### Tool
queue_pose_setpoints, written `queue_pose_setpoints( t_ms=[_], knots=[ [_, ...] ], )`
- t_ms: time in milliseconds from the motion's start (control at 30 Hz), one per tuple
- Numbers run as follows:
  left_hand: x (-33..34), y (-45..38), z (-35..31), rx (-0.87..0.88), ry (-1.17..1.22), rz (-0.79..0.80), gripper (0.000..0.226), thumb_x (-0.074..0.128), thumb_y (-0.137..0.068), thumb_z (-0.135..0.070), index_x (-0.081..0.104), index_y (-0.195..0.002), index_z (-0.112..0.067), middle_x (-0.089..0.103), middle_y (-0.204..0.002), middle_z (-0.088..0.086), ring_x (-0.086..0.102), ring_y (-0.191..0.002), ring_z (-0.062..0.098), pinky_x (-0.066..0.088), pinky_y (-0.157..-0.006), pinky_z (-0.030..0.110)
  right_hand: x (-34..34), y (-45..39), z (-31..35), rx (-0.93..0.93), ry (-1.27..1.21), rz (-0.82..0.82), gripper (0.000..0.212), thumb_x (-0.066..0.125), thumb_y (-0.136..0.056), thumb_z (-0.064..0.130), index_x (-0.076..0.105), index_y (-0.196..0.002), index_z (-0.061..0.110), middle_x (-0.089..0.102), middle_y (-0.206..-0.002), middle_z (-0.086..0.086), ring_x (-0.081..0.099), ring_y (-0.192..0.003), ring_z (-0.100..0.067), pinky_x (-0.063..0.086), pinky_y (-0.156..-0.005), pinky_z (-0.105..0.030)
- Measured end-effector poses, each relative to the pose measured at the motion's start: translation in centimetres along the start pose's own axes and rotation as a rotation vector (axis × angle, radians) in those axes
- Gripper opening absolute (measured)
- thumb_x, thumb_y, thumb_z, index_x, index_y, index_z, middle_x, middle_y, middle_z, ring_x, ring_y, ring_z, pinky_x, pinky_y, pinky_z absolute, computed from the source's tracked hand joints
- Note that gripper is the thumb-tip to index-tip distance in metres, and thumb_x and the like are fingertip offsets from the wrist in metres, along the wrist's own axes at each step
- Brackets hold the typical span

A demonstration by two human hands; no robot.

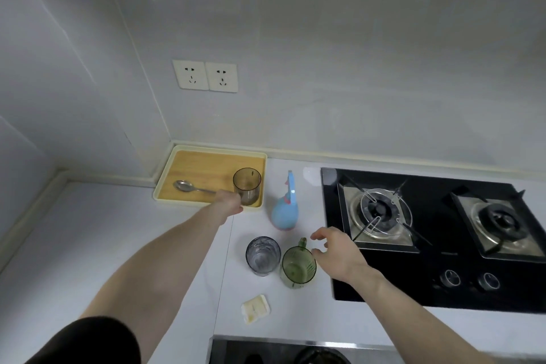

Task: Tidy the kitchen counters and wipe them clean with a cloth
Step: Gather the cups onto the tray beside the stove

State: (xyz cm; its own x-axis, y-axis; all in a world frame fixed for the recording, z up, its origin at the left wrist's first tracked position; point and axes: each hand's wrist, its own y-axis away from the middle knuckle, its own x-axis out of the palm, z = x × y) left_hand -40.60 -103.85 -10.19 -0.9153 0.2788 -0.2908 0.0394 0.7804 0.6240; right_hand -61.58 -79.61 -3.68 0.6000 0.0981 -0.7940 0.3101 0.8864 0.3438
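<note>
The left hand [229, 203] grips a brown tumbler [247, 186] standing upright at the near right corner of a wooden tray [189, 164], beside a spoon [192, 187]. The right hand [339, 254] hovers with fingers spread and holding nothing, just beside a green measuring cup [297, 266] on the white tabletop [88, 245], next to a clear glass [263, 255].

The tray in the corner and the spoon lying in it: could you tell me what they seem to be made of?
The tray looks like cream plastic at the rim with a matte wood or bamboo floor, showing grain. The spoon seems to be polished metal, probably steel: grey and reflective.
</note>
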Motion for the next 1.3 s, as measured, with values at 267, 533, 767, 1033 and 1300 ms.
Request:
queue_pose_setpoints(
  t_ms=[267,533,767,1033,1300],
  knots=[
    [-0.6,2.5,2.3,0.143,-0.138,-0.110,0.039,0.067,-0.086,-0.035,0.070,-0.115,-0.010,0.070,-0.102,0.004,0.067,-0.090,0.027,0.059,-0.085,0.037,0.2,-0.5,-0.3,-0.003,-0.023,0.035,0.037,0.064,-0.091,0.026,0.060,-0.128,0.028,0.053,-0.125,0.010,0.058,-0.106,-0.010,0.049,-0.092,-0.026],
    [-1.9,12.5,11.2,0.525,-0.583,0.154,0.037,0.060,-0.080,-0.024,0.062,-0.115,-0.035,0.040,-0.136,-0.012,0.052,-0.124,0.012,0.046,-0.101,0.028,1.0,-0.7,-0.8,0.049,0.040,0.134,0.050,0.063,-0.091,0.029,0.049,-0.138,0.031,0.060,-0.120,0.008,0.062,-0.100,-0.015,0.052,-0.090,-0.029],
    [0.0,13.2,13.0,0.558,-0.781,0.156,0.027,0.068,-0.081,-0.044,0.063,-0.106,-0.037,0.043,-0.148,-0.015,0.048,-0.132,0.015,0.043,-0.106,0.029,3.0,-0.8,-1.0,0.179,-0.079,0.182,0.056,0.055,-0.089,0.022,0.042,-0.143,0.026,0.074,-0.087,0.007,0.072,-0.079,-0.018,0.060,-0.083,-0.036],
    [-0.9,13.2,13.0,0.591,-0.751,0.043,0.028,0.074,-0.076,-0.058,0.065,-0.087,-0.034,0.058,-0.122,-0.021,0.062,-0.104,0.012,0.051,-0.082,0.033,3.8,-1.0,0.8,0.277,-0.354,0.136,0.050,0.056,-0.093,0.011,0.046,-0.142,0.019,0.066,-0.090,0.002,0.075,-0.068,-0.028,0.062,-0.064,-0.032],
    [-8.0,12.5,12.1,0.563,-0.597,-0.204,0.027,0.081,-0.076,-0.054,0.056,-0.073,-0.042,0.064,-0.114,-0.021,0.064,-0.092,0.015,0.048,-0.070,0.030,5.1,-1.6,3.0,0.243,-0.384,0.195,0.067,0.053,-0.093,0.004,0.035,-0.152,0.030,0.056,-0.126,-0.004,0.072,-0.086,-0.033,0.063,-0.066,-0.033]
  ],
)
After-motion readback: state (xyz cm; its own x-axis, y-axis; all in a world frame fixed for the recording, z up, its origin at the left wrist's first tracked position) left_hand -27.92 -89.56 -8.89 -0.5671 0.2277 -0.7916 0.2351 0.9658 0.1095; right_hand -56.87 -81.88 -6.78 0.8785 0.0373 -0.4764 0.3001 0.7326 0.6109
